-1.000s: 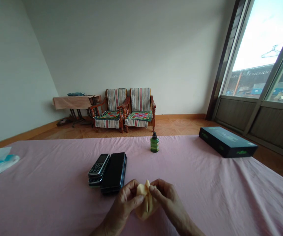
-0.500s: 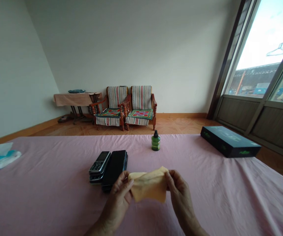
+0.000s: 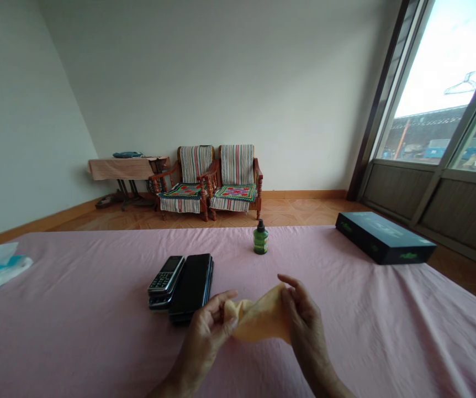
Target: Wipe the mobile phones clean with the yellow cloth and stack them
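Observation:
A small yellow cloth (image 3: 263, 318) hangs between my two hands above the pink sheet (image 3: 97, 342). Its left end is bunched in my left hand (image 3: 209, 331), between thumb and fingers. My right hand (image 3: 304, 318) pinches the right end, with the index finger raised off it. Left of the cloth lie stacked black phones (image 3: 191, 287), and beside them a stack of keypad phones (image 3: 167, 279). Beyond my hands a green bottle with a black cap (image 3: 260, 239) stands upright.
A black box (image 3: 385, 237) lies at the far right of the sheet. At the left edge is a white and blue tissue pack (image 3: 0, 268). Two wooden chairs (image 3: 236, 190) and a cloth-covered table (image 3: 122, 168) stand by the wall beyond.
The cloth's left side has been gathered, and it looks narrower and more slanted. My left hand has shifted slightly right. The right index finger has lifted away from the cloth.

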`<state>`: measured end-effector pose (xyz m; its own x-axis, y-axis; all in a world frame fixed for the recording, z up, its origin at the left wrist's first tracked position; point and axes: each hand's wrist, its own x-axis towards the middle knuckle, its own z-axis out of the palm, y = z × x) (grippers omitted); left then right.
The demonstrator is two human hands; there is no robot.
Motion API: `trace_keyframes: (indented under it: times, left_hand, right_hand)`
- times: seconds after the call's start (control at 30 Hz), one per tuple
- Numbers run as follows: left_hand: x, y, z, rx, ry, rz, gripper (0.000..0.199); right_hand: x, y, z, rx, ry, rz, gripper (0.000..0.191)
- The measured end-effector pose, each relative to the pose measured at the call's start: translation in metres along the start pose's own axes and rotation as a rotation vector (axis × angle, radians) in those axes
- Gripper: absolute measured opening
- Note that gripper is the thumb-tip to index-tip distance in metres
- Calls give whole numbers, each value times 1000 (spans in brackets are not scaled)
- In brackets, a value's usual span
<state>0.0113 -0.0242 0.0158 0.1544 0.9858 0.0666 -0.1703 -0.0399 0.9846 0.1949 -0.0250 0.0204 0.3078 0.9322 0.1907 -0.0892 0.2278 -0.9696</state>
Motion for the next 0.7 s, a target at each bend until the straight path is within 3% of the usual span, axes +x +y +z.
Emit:
trace_keyframes:
  times: [0.2, 0.33, 0.53, 0.7]
  left_hand:
    - [1, 4, -8, 333, 259, 236, 29]
    - [-1, 10, -9, 368, 358, 394, 21]
    - [-3, 6, -13, 242, 361, 279, 33]
    - [-1, 1, -20, 312, 426, 345, 31]
  right_hand:
    - [3, 9, -3, -94, -4, -137, 37]
    - [0, 13, -2, -235, -8, -276, 27]
    - [-21, -1, 8, -367, -139, -695, 24]
    - [-25, 4, 5, -467, -151, -750, 32]
